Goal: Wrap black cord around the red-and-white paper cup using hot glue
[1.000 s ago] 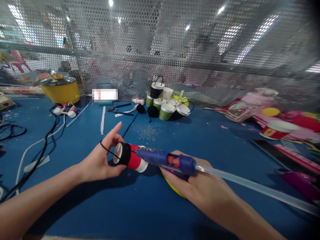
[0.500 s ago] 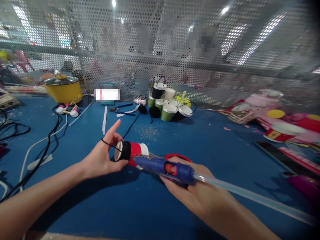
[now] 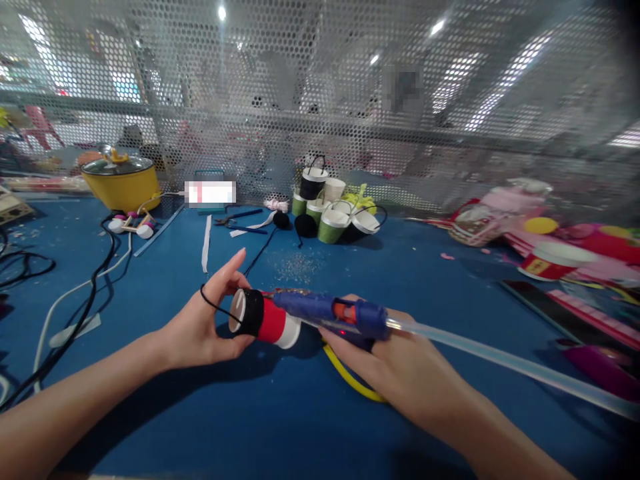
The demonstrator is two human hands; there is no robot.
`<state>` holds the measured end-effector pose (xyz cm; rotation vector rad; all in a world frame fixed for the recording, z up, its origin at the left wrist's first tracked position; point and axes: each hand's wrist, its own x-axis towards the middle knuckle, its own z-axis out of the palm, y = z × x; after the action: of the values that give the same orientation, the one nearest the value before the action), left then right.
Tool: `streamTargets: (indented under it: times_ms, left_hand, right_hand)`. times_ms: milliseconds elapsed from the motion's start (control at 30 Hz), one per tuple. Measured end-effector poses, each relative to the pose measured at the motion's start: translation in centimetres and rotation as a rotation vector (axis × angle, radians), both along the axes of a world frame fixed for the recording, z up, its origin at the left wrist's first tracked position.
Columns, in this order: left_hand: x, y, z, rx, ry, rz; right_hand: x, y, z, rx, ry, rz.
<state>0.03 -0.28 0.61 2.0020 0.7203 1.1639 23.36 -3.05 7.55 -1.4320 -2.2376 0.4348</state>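
Observation:
My left hand (image 3: 203, 327) grips a small paper cup (image 3: 265, 321) on its side, red in the middle with a black band at the open rim. A thin black cord (image 3: 216, 304) loops from the rim round my raised forefinger. My right hand (image 3: 385, 363) is wrapped round a blue glue gun (image 3: 330, 311) with an orange trigger. Its nozzle lies on the top of the cup by the black band. A clear glue stick (image 3: 505, 363) juts out behind the gun to the right. A yellow ring (image 3: 350, 381) lies on the blue table under my right hand.
Several green, black and white cups (image 3: 333, 207) with cord handles stand at the back by the perforated metal screen (image 3: 320, 100). A yellow pot (image 3: 121, 180) sits back left. Black and white cables (image 3: 85, 287) trail along the left. Pink and red craft materials (image 3: 560, 247) crowd the right.
The glue gun's nozzle has come back up onto the cup's top by the black band, after dipping below the cup half a second ago. The left hand holds the cup in place.

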Motion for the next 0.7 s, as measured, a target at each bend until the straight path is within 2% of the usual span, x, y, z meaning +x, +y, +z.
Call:
streamTargets:
  times_ms: [167,300,400,533,633,700]
  left_hand:
    - [-0.1,0.0,-0.1,0.008,0.014,-0.008]
    - [-0.1,0.0,-0.2,-0.024,0.026,0.021]
    - [-0.1,0.0,-0.1,-0.069,0.023,0.053]
    - [0.0,-0.1,0.1,-0.131,0.016,0.087]
    - [0.0,0.0,0.2,-0.157,0.011,0.069]
    - [0.0,0.0,0.2,-0.173,0.009,0.062]
  right_hand:
    - [0.0,1.3,0.4,-0.054,0.083,-0.066]
    - [0.9,4.1,0.1,-0.098,0.147,-0.235]
    - [1.5,6.8,-1.0,-0.089,0.118,-0.305]
    - [2.0,10.0,-3.3,-0.157,0.011,-0.356]
    - [2.3,11.5,-4.8,-0.141,-0.056,-0.386]
    - [2.3,12.0,-5.2,-0.091,-0.122,-0.419]
